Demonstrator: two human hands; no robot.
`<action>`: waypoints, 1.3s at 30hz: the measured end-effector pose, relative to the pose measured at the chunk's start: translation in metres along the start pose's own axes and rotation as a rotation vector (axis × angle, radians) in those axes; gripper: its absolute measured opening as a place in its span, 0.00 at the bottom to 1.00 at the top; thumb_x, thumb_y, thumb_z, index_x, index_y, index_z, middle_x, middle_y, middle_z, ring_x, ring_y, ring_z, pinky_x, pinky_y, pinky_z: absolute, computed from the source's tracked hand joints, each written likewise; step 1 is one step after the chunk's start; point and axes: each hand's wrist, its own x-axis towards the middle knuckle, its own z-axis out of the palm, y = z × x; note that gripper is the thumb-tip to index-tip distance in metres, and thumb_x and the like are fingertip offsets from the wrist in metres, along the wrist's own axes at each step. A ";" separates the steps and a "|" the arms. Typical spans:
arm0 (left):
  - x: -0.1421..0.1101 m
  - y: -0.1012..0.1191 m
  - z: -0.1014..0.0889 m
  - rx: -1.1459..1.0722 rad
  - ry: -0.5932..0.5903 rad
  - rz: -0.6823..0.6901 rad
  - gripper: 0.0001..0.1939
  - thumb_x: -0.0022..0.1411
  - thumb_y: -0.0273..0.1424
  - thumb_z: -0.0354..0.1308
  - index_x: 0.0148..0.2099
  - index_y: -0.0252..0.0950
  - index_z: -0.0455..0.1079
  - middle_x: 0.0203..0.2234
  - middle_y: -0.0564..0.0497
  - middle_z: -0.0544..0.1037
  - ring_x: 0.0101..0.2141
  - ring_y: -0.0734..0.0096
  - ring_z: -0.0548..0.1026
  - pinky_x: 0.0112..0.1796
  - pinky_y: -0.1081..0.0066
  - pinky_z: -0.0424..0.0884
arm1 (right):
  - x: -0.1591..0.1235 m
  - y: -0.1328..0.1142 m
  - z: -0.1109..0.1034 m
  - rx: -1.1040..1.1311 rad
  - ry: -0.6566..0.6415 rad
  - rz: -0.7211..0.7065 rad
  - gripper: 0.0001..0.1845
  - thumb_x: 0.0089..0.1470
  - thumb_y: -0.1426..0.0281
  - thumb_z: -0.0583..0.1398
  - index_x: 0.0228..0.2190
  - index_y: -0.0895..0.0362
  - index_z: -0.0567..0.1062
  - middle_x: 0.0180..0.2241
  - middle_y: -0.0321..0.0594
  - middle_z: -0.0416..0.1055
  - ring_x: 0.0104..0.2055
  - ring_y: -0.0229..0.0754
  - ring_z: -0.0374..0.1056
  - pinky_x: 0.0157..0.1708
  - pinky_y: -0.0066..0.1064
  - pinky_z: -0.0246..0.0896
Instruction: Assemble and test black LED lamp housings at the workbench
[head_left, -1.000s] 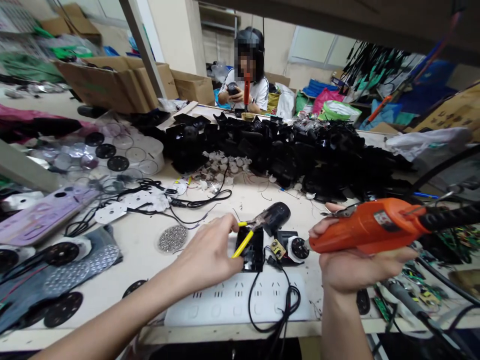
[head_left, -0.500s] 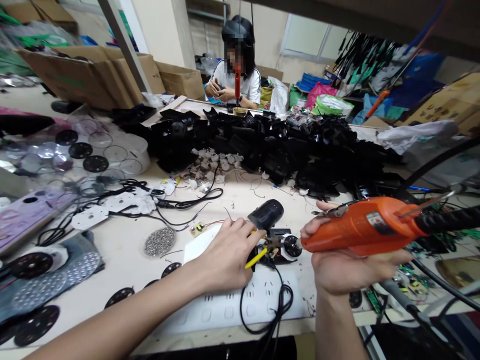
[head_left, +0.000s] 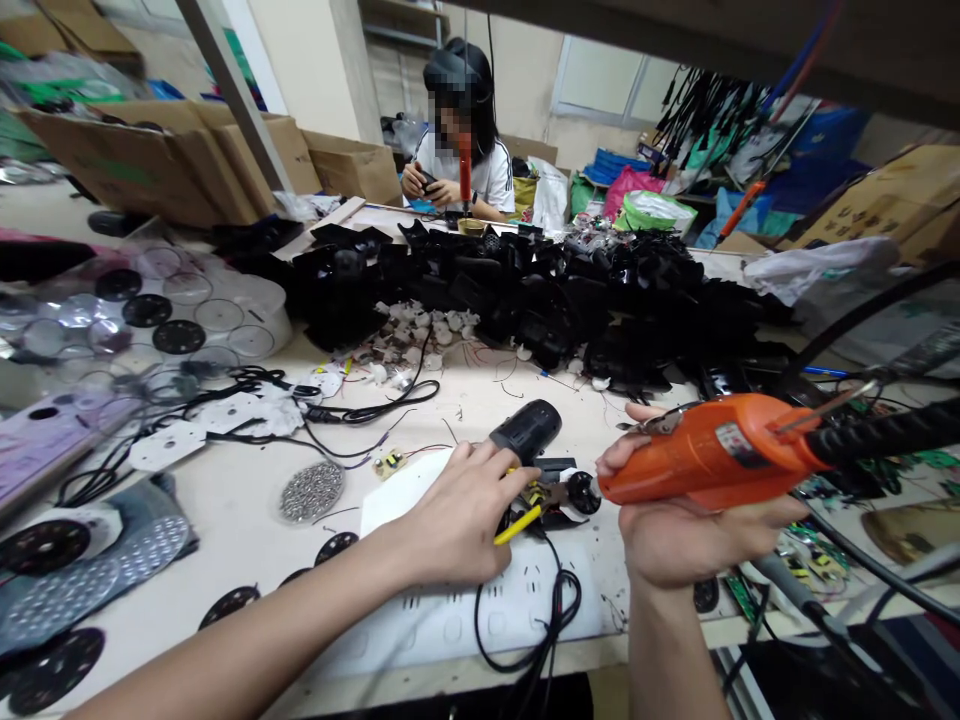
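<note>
My right hand (head_left: 675, 540) is wrapped round an orange electric screwdriver (head_left: 712, 450), which lies almost level and points left. Its tip meets a black slotted disc (head_left: 583, 492) at the end of a small opened assembly with a circuit board (head_left: 541, 493). My left hand (head_left: 469, 510) is closed over the assembly's left side, around a yellow-handled tool (head_left: 517, 525) whose working end is hidden. A black cylindrical housing (head_left: 527, 425) lies just beyond my left fingers. From the assembly a black cord (head_left: 559, 610) hangs over a white power strip (head_left: 450, 625).
A dish of screws (head_left: 311, 490) and a small circuit board (head_left: 390, 462) lie left of my hand. Black plastic shells (head_left: 525, 290) are heaped across the back. A co-worker (head_left: 465, 150) sits opposite. Clear plastic discs (head_left: 225, 315) pile up at left; cables cross the right side.
The view has shifted slightly, so most things sit a little further left. Both hands keep their holds, and the screwdriver tip stays at the disc. The co-worker's hands have lifted a dark item.
</note>
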 end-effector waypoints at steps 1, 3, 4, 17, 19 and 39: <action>-0.001 0.000 0.001 -0.007 0.007 -0.007 0.36 0.45 0.29 0.58 0.60 0.37 0.63 0.45 0.44 0.70 0.47 0.55 0.64 0.48 0.56 0.60 | 0.000 0.000 -0.001 -0.004 -0.003 0.016 0.34 0.50 0.41 0.44 0.31 0.52 0.76 0.24 0.40 0.72 0.15 0.42 0.64 0.10 0.33 0.59; -0.002 0.000 0.003 -0.012 0.020 -0.015 0.36 0.46 0.29 0.58 0.60 0.38 0.62 0.45 0.45 0.70 0.46 0.55 0.64 0.49 0.56 0.60 | 0.001 0.001 -0.002 -0.001 -0.009 0.043 0.36 0.50 0.41 0.42 0.30 0.54 0.76 0.22 0.41 0.71 0.15 0.42 0.64 0.10 0.33 0.58; -0.003 0.000 0.004 -0.010 0.022 -0.016 0.36 0.46 0.29 0.58 0.60 0.38 0.62 0.44 0.45 0.70 0.46 0.55 0.64 0.49 0.56 0.60 | 0.001 0.001 -0.002 0.005 -0.004 0.045 0.37 0.50 0.41 0.41 0.30 0.54 0.76 0.22 0.41 0.70 0.15 0.42 0.64 0.10 0.33 0.58; 0.005 0.004 0.014 0.175 -0.016 0.049 0.36 0.54 0.33 0.54 0.65 0.35 0.57 0.46 0.41 0.70 0.46 0.52 0.66 0.48 0.55 0.63 | 0.000 0.001 -0.001 0.017 0.017 0.101 0.36 0.47 0.40 0.45 0.30 0.54 0.77 0.24 0.43 0.72 0.16 0.42 0.64 0.11 0.34 0.59; 0.005 0.004 0.017 0.262 -0.026 0.073 0.35 0.56 0.32 0.51 0.66 0.34 0.56 0.46 0.39 0.70 0.45 0.51 0.67 0.46 0.55 0.63 | 0.001 0.001 -0.001 0.000 0.011 0.092 0.37 0.47 0.38 0.43 0.30 0.53 0.77 0.22 0.42 0.71 0.16 0.43 0.64 0.11 0.34 0.59; 0.013 0.006 0.026 0.324 -0.066 0.023 0.34 0.55 0.26 0.50 0.66 0.33 0.56 0.45 0.36 0.71 0.44 0.46 0.67 0.43 0.51 0.63 | 0.003 0.005 0.004 0.012 -0.038 0.068 0.39 0.47 0.35 0.41 0.30 0.51 0.74 0.23 0.39 0.71 0.14 0.41 0.62 0.09 0.32 0.56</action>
